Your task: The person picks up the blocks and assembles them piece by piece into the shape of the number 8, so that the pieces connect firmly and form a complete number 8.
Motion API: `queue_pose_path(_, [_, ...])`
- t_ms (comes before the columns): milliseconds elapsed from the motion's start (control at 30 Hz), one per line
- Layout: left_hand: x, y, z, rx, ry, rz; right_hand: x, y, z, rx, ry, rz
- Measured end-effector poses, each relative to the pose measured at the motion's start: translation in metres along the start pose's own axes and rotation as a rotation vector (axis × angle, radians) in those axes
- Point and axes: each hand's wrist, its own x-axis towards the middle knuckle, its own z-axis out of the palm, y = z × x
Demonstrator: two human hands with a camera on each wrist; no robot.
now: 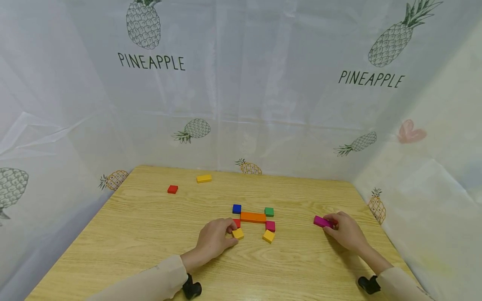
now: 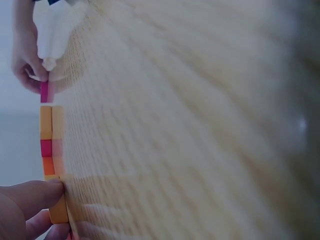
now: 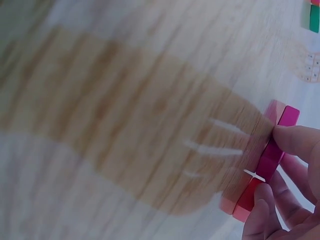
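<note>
My left hand (image 1: 214,239) pinches a small yellow block (image 1: 238,234) between thumb and fingers at the lower left of a block figure. An orange bar (image 1: 253,217) forms its middle, with a blue block (image 1: 237,208), a green block (image 1: 269,212), a partly hidden red block (image 1: 237,223) and a crimson block (image 1: 270,226) at its corners. A second yellow block (image 1: 268,236) sits tilted below the crimson one. Off to the right, my right hand (image 1: 345,232) grips a long magenta block (image 3: 271,157); its fingers also touch a red block (image 3: 246,201) at the near end.
Toward the back left of the wooden table (image 1: 150,225) lie a red block (image 1: 173,189) and a yellow bar (image 1: 204,179). A white pineapple-print cloth (image 1: 256,96) hangs behind the table and along its sides.
</note>
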Motion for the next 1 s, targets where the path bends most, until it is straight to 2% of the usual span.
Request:
queue_pose_path(567, [0.000,0.000,0.001,-0.005,0.007,0.002,0.000,-0.004,-0.001,-0.004,0.015,-0.015])
queue_pose_path(800, [0.000,0.000,0.001,-0.001,0.008,0.006,0.003,-0.020,-0.003,0.020,0.037,-0.044])
queue_pose_path(1000, [-0.001,0.001,0.000,-0.003,0.008,0.011,0.007,-0.043,-0.004,0.049,0.014,-0.056])
